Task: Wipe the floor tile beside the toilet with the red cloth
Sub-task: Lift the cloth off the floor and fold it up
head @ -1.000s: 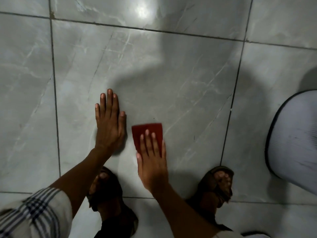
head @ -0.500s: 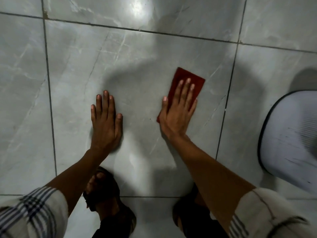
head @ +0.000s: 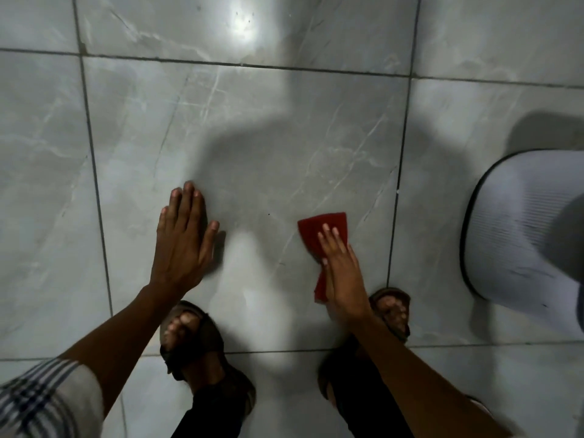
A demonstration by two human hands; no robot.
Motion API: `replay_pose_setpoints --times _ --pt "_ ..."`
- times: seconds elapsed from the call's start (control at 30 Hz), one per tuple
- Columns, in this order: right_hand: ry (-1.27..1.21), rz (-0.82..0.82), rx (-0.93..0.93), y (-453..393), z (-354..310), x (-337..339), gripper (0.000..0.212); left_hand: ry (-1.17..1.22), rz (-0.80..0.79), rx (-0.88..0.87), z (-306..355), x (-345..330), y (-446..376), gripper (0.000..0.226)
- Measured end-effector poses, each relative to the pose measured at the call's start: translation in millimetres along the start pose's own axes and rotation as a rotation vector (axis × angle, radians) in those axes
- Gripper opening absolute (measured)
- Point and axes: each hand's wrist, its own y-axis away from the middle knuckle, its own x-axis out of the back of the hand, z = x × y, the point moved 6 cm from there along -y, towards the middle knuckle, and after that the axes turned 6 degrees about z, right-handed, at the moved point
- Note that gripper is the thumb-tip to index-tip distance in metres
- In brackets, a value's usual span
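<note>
Pulled nearer, the red cloth (head: 322,227) lies under the right hand (head: 343,273), pressed by its straight fingers.

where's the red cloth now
In the head view the red cloth lies on the grey floor tile under the right hand, right of centre, between the left hand and the toilet.

We look down on a floor (head: 47,159) of large glossy grey tiles veined in white; dark grout lines (head: 92,159) cross it, and a bright glare (head: 241,25) shines far centre.
</note>
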Motion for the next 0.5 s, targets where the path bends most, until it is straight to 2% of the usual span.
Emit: replay_pose_setpoints --times 0.13,0.2,0.27,0.37,0.5 --pt "-0.627 0.027 -0.535 -18.9 -17.5 56.4 0.039 0.021 -0.030 0.011 22.5 23.5 20.2 0.083" --pt "-0.955 0.000 -0.801 -30.1 -28.3 85.1 0.041 0.025 -0.021 0.000 44.6 39.5 25.2 0.083" --pt "-1.284 -0.035 -0.978 -37.9 -41.3 116.5 0.049 0.035 0.000 -0.021 70.6 57.7 25.1 0.082" --pt "-1.558 -0.013 -1.028 -40.1 -73.1 179.0 0.056 0.077 0.044 -0.062 120.0 94.5 17.5 0.081" --pt "-1.796 0.092 -0.981 -32.5 -101.7 257.5 0.056 0.096 0.098 -0.107 185.6 142.3 6.4 0.080"
